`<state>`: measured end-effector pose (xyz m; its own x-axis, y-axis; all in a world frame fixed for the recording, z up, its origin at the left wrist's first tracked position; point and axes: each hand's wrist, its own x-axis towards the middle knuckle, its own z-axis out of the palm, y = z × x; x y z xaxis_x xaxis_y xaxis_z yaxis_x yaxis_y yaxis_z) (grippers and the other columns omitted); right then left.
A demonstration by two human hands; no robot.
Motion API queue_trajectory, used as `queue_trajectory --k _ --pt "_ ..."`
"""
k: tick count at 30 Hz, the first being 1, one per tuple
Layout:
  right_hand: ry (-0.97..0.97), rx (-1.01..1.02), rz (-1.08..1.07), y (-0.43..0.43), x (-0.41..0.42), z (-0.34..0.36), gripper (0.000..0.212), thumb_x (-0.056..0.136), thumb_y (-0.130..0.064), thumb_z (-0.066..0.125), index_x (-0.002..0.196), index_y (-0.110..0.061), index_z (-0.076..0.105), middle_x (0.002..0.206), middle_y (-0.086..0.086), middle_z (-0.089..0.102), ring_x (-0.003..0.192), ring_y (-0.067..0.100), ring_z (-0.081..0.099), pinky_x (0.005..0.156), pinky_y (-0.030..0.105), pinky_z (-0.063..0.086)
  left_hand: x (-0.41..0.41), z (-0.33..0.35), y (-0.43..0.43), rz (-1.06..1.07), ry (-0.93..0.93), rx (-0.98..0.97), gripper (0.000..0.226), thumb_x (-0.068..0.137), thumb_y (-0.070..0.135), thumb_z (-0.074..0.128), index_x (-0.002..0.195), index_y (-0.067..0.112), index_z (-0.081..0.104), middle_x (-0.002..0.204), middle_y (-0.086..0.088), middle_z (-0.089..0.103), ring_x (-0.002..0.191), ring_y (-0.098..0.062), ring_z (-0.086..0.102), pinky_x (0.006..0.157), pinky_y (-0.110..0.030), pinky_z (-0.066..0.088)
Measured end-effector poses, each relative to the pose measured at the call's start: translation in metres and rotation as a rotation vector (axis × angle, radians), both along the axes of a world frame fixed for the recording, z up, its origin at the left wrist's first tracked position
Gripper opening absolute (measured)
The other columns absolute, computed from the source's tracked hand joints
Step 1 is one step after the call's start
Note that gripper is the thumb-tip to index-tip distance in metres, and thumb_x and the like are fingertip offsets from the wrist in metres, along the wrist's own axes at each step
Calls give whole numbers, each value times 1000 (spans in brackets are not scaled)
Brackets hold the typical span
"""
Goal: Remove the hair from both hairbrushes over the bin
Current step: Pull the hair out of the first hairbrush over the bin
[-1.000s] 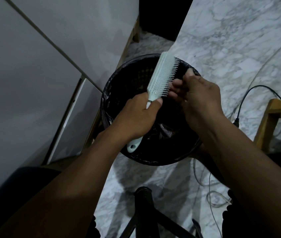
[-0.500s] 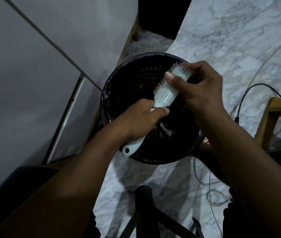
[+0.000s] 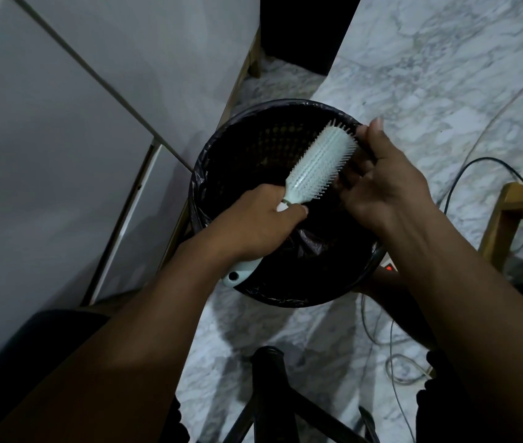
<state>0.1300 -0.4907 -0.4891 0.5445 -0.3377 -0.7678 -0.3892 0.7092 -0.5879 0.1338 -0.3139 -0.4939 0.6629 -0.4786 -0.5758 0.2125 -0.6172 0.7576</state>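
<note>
A pale mint hairbrush (image 3: pixel 317 164) is held over a round black bin (image 3: pixel 253 148) lined with a dark bag, bristles facing up and to the right. My left hand (image 3: pixel 257 225) is closed around its handle, whose end (image 3: pixel 237 276) sticks out below my fist. My right hand (image 3: pixel 381 183) sits against the right side of the brush head, fingertips at the bristles and thumb raised. A dark streak lies between thumb and fingers; I cannot tell whether it is hair. Only one hairbrush is in view.
White cabinet panels (image 3: pixel 62 139) stand at the left. The floor (image 3: pixel 445 75) is grey-white marble. A black cable (image 3: pixel 477 164) and thin wires run at the right by a wooden frame (image 3: pixel 503 219). A black stool leg (image 3: pixel 266 378) stands below the bin.
My left hand turned the brush from edge-on to bristles up. My right hand went from pinching the bristles to gripping the head's tip, then slid down to the head's right side.
</note>
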Motion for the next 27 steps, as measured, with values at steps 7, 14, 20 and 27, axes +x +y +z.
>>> queue_trajectory --k 7,14,20,27 --pt "144 -426 352 13 -6 -2 61 83 -71 60 69 -12 57 63 3 63 56 17 60 57 29 44 3 2 2 86 -96 98 30 97 28 55 71 16 54 59 2 56 51 -10 52 51 -29 41" --pt "-119 -676 646 26 -12 -5 65 98 -52 53 68 5 50 58 13 39 46 19 35 48 27 31 0 5 -1 30 -122 39 24 96 25 57 78 8 59 61 1 60 49 -9 53 46 -25 41" --pt "-176 -307 430 26 -9 -4 49 105 -34 48 61 -11 49 53 3 47 46 14 44 48 26 40 3 8 -2 84 -53 -51 24 97 24 57 83 6 65 63 0 61 53 -5 51 52 -23 40" --pt "-80 -235 382 19 -1 -2 57 87 -69 53 67 -17 52 57 1 51 48 16 50 51 26 40 4 2 1 107 -70 37 27 96 30 57 72 16 56 55 10 54 45 -3 49 46 -23 40"
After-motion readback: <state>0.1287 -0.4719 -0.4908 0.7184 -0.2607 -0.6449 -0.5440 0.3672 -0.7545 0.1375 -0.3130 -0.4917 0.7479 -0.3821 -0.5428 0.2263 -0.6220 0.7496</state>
